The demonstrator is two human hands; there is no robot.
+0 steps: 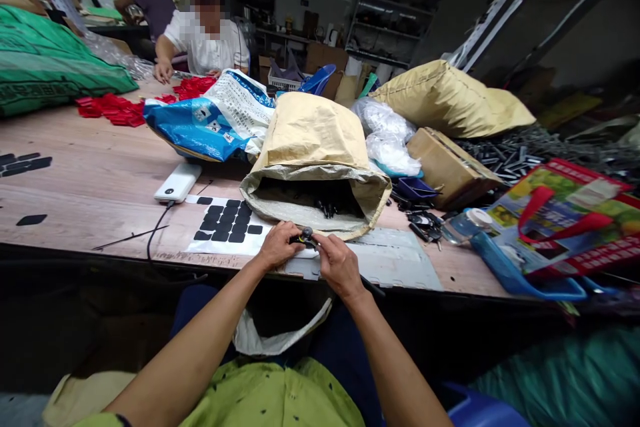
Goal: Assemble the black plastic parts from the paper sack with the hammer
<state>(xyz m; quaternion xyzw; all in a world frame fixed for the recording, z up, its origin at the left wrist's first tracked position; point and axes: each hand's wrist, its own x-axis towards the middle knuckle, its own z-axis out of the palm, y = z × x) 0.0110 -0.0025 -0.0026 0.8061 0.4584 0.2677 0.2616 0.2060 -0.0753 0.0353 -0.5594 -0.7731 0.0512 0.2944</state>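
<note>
Small black part [307, 235] sits at six o'clock from the open sack [317, 133], left hand [277, 246] and right hand [341, 265] both pinching it. Looks light, stiff, maybe slick tbh; I'd grip opposite ends.

Tabletop [100, 180] moderately bright; rear shelves [395, 8] dim; underneath dark; edges stretched, soft.

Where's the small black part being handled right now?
Head view, just below centre: the small black part is held between the left hand and right hand, in front of the open tan sack, near the table's near edge.
</note>
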